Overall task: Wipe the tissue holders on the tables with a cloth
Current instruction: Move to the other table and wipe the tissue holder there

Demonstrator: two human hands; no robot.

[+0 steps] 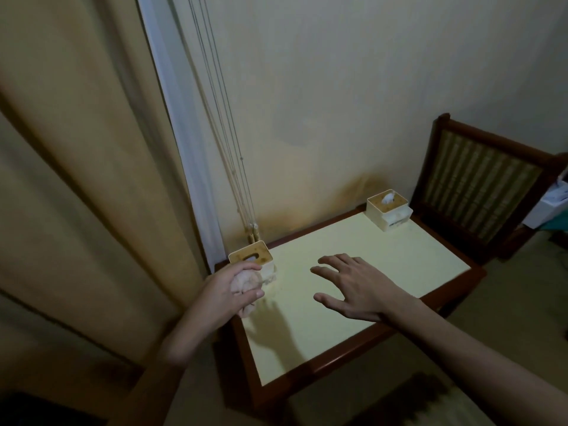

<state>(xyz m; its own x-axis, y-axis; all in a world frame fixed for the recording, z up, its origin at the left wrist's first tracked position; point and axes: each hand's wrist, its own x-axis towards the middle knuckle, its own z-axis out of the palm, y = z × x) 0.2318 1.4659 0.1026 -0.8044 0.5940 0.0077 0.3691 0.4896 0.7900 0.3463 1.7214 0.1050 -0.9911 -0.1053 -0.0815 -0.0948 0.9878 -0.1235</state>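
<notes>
Left hand (233,287) clutching a balled cloth (246,282) against the near holder (252,261), hiding its front face, right hand (353,287) relaxed with fingers spread over the table (353,302), far holder (388,210) at the far corner, chair (473,189) beyond, curtain (76,179) at left, dim room

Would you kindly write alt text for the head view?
A left hand presses a bunched cloth against the near tissue holder on a cream-topped table, while the open right hand hovers above it. A second tissue holder stands at the far corner beside a chair.
</notes>
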